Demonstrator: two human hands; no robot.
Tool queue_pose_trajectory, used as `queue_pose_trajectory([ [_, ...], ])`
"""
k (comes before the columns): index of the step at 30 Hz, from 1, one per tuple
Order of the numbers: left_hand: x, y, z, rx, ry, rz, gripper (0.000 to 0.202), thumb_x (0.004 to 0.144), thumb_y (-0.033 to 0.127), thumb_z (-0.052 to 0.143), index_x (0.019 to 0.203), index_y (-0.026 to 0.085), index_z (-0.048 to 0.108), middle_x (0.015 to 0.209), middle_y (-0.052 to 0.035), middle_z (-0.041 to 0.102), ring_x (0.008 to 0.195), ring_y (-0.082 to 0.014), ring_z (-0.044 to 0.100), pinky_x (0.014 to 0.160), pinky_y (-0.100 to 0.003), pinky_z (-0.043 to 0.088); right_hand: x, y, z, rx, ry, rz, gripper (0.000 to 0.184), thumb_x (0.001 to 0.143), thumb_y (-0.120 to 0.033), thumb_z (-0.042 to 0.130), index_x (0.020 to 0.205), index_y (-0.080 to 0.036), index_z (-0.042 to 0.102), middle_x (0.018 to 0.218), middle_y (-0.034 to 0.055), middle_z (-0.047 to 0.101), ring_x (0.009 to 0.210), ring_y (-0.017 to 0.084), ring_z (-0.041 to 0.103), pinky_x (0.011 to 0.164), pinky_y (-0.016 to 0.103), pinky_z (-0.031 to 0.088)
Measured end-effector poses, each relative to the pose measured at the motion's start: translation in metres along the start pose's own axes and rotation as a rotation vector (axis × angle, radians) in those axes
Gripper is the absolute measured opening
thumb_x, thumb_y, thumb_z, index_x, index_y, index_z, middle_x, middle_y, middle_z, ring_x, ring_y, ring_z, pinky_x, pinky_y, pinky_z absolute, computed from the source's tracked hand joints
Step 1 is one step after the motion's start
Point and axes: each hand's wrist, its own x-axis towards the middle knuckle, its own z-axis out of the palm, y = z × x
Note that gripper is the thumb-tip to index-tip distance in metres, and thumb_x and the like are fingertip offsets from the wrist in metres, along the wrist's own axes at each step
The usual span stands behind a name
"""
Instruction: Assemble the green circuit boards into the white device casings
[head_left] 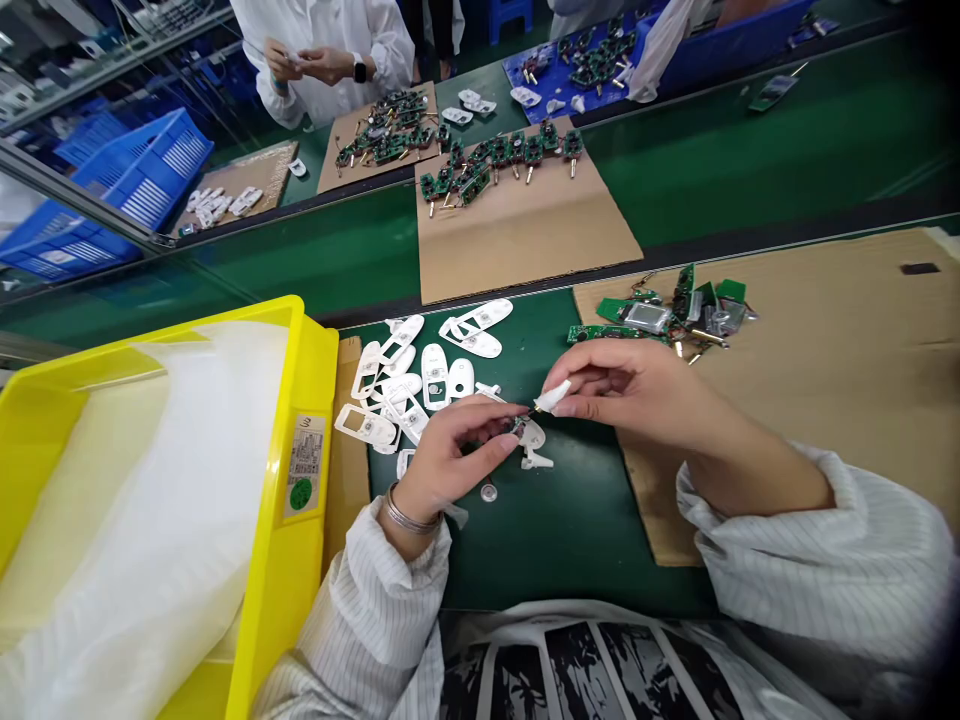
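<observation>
My left hand point(459, 450) is closed in a pinch on a small dark part with a thin metal probe, held just above the green mat point(570, 520). Facing it, my right hand point(637, 385) pinches a small white plastic tip point(553, 397), which nearly touches the probe's end. Under the hands lie a white plastic shell piece point(534, 445) and a small round disc point(488, 492). A pile of white plastic shells point(420, 375) lies just beyond my left hand.
A yellow bin point(296, 470) lined with clear plastic stands at the left. Green circuit boards point(660, 315) lie on cardboard at the right. Across the green belt point(750, 150) are more boards on cardboard point(517, 230), blue crates, and another person in white.
</observation>
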Motion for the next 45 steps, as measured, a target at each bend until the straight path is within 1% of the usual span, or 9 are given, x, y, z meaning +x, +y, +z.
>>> queue_pose_trajectory([
  [3,0.000,-0.001,0.001,0.390,0.127,0.248,0.030,0.085,0.024,0.063,0.114,0.016,0.067,0.093,-0.0083,0.064,0.082,-0.0154,0.060,0.072,-0.029,0.053,0.003,0.001,0.003,-0.180,0.066,-0.023,0.025,0.075,-0.042,0.075,0.080,-0.019,0.069,0.069,0.0028,0.066,0.059,0.013,0.059,0.050,0.022,0.048],
  [5,0.000,-0.003,0.003,0.559,0.186,0.366,0.033,0.085,0.021,0.063,0.117,0.015,0.064,0.096,-0.0088,0.063,0.087,-0.0166,0.060,0.077,-0.032,0.053,0.004,0.003,0.006,-0.232,0.066,-0.048,0.022,0.078,-0.041,0.071,0.082,-0.019,0.070,0.073,0.0032,0.067,0.061,0.013,0.060,0.051,0.023,0.048],
  [9,-0.001,-0.005,0.004,0.714,0.240,0.463,0.037,0.084,0.019,0.065,0.120,0.014,0.060,0.097,-0.0091,0.061,0.090,-0.0170,0.059,0.078,-0.032,0.052,0.006,0.007,0.012,-0.190,0.039,-0.020,0.023,0.081,-0.043,0.068,0.085,-0.020,0.069,0.075,0.0038,0.068,0.063,0.015,0.063,0.056,0.025,0.052],
  [17,-0.002,-0.005,0.004,0.776,0.250,0.492,0.039,0.085,0.017,0.064,0.123,0.015,0.058,0.098,-0.0095,0.059,0.089,-0.0173,0.057,0.076,-0.032,0.052,0.008,0.017,0.024,0.070,0.057,0.080,0.030,0.075,-0.045,0.075,0.086,-0.018,0.068,0.074,0.0037,0.067,0.067,0.015,0.064,0.062,0.027,0.055],
  [21,-0.002,-0.006,0.004,0.801,0.249,0.488,0.039,0.086,0.018,0.063,0.124,0.015,0.057,0.098,-0.0096,0.059,0.090,-0.0174,0.057,0.076,-0.032,0.052,0.008,0.021,0.025,0.113,0.077,0.076,0.030,0.073,-0.042,0.077,0.089,-0.018,0.068,0.082,0.0051,0.069,0.075,0.017,0.067,0.069,0.028,0.057],
  [27,-0.001,-0.008,0.006,0.839,0.239,0.449,0.038,0.089,0.021,0.060,0.126,0.016,0.056,0.094,-0.0083,0.059,0.086,-0.0164,0.056,0.072,-0.029,0.051,0.008,0.024,0.028,0.343,0.025,0.082,0.026,0.074,-0.037,0.079,0.087,-0.019,0.066,0.076,0.0022,0.070,0.072,0.015,0.069,0.069,0.027,0.057],
  [30,-0.001,-0.008,0.007,0.818,0.245,0.419,0.038,0.089,0.022,0.059,0.126,0.017,0.056,0.093,-0.0076,0.058,0.085,-0.0161,0.055,0.072,-0.029,0.051,0.009,0.022,0.028,0.316,0.043,0.104,0.029,0.072,-0.039,0.080,0.088,-0.019,0.067,0.076,0.0027,0.070,0.072,0.016,0.069,0.068,0.027,0.057],
  [36,-0.001,-0.007,0.007,0.759,0.272,0.400,0.028,0.087,0.021,0.062,0.115,0.018,0.060,0.093,-0.0064,0.059,0.086,-0.0153,0.057,0.074,-0.028,0.051,0.009,0.014,0.027,0.157,0.089,0.145,0.038,0.071,-0.053,0.077,0.082,-0.017,0.068,0.067,0.0027,0.067,0.060,0.015,0.063,0.062,0.030,0.056],
  [45,-0.002,-0.009,0.009,0.871,0.284,0.385,0.027,0.088,0.023,0.060,0.114,0.016,0.057,0.097,-0.0089,0.061,0.090,-0.0184,0.057,0.079,-0.032,0.051,0.009,0.019,0.032,0.250,0.094,0.119,0.030,0.074,-0.043,0.076,0.085,-0.019,0.064,0.081,0.0038,0.070,0.069,0.015,0.066,0.065,0.030,0.058],
])
